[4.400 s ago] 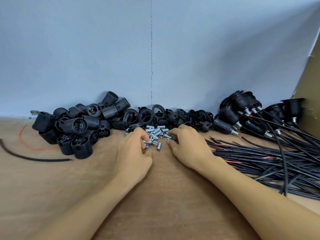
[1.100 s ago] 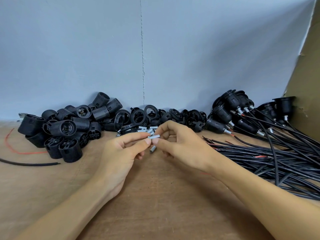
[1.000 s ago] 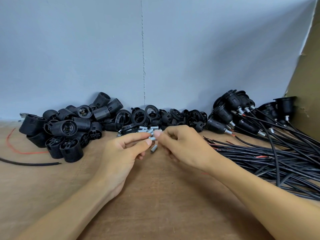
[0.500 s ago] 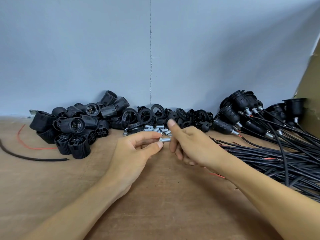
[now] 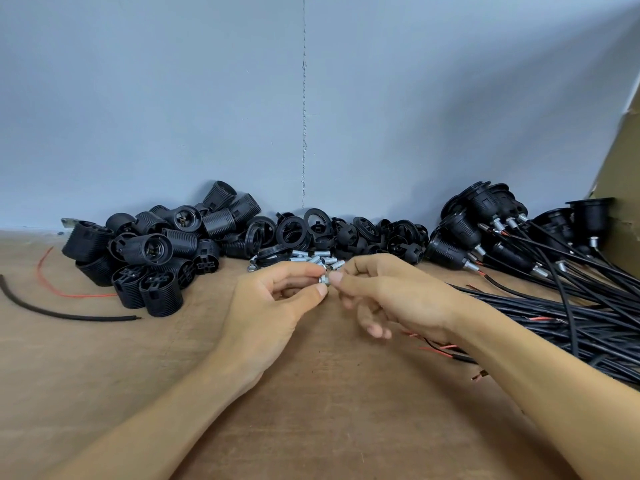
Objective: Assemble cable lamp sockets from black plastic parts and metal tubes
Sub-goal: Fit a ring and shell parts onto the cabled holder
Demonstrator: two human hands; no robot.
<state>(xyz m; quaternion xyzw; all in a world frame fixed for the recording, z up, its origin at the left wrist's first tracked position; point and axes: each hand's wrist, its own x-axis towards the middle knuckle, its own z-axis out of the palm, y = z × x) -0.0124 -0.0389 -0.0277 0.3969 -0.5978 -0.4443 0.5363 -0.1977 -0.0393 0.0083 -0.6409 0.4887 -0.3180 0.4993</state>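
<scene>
wood worktop [image 5: 104, 393] meets a blue wall [image 5: 173, 98]; black socket parts [image 5: 149, 251] line that edge, cables [image 5: 571, 317] right; left hand [image 5: 273, 313] and right hand [image 5: 391, 292] pinch one metal tube [image 5: 324, 279].

Left hand [image 5: 273, 306], right hand [image 5: 391, 292] both pinch metal tube [image 5: 324, 279].

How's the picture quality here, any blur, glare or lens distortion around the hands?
Head view: light is soft and even, no glare; the small silver metal tube pinched between the left hand and right hand looks slightly soft; wide-angle bending tilts the brown cardboard panel at the right edge.
</scene>
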